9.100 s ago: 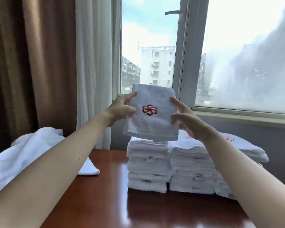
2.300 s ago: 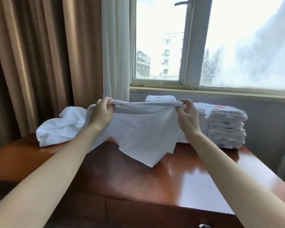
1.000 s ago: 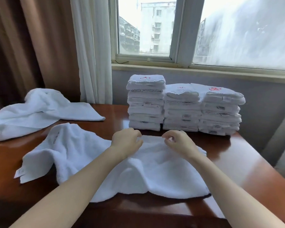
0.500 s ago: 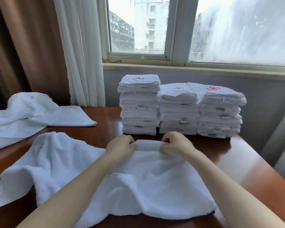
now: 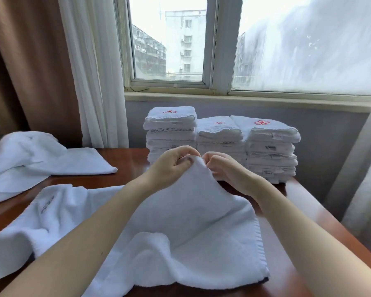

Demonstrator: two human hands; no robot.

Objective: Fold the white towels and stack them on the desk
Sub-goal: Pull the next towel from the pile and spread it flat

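Three stacks of folded towels (image 5: 170, 133), two unfolded towels (image 5: 191, 221), two hands (image 5: 171, 166), one desk (image 5: 131, 166).

A towel (image 5: 191, 221) on the desk (image 5: 131, 168) before me, stacks (image 5: 221, 142) behind it.
My left hand (image 5: 171, 166) and right hand (image 5: 225, 168) pinch its far edge; three stacks sit side by side under the window (image 5: 169, 46); a crumpled towel (image 5: 41, 159) lies far left.

Glossy reddish wooden desk (image 5: 129, 168); brown curtain (image 5: 30, 71) and white sheer (image 5: 90, 71) left; daylit window (image 5: 169, 43), right pane perhaps fogged; grey wall (image 5: 330, 129)
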